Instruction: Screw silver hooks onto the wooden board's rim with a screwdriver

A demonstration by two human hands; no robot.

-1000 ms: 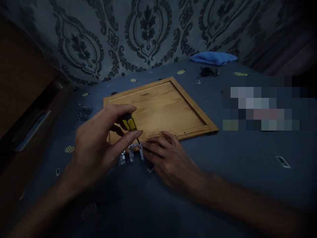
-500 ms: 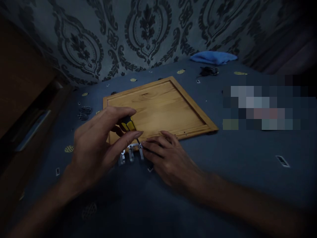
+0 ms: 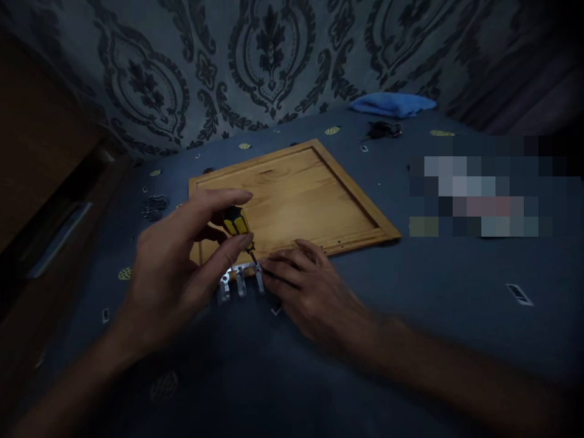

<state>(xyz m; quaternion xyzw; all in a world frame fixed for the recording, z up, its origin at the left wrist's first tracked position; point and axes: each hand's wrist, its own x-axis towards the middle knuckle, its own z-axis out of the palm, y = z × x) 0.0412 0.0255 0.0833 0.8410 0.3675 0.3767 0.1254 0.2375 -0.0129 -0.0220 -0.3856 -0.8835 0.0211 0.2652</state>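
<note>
My left hand has its fingers curled around a short screwdriver with a yellow and black handle. The screwdriver tilts, its tip down at the right end of a silver metal hook rack. That rack lies along the near edge of a framed wooden panel, its hooks hanging past the edge. My right hand rests beside the screwdriver tip, fingertips together at the rack's right end. Whether they pinch a small part there is hidden.
The panel lies on a dark blue patterned cloth. Dark small items sit at the left, and a black object lies near a blue cloth at the back. A wooden cabinet stands left; a pixelated patch covers the right.
My left fingers have shifted on the screwdriver: the index finger has lifted and the thumb moved back, showing more of the handle. My right hand stays in place.
</note>
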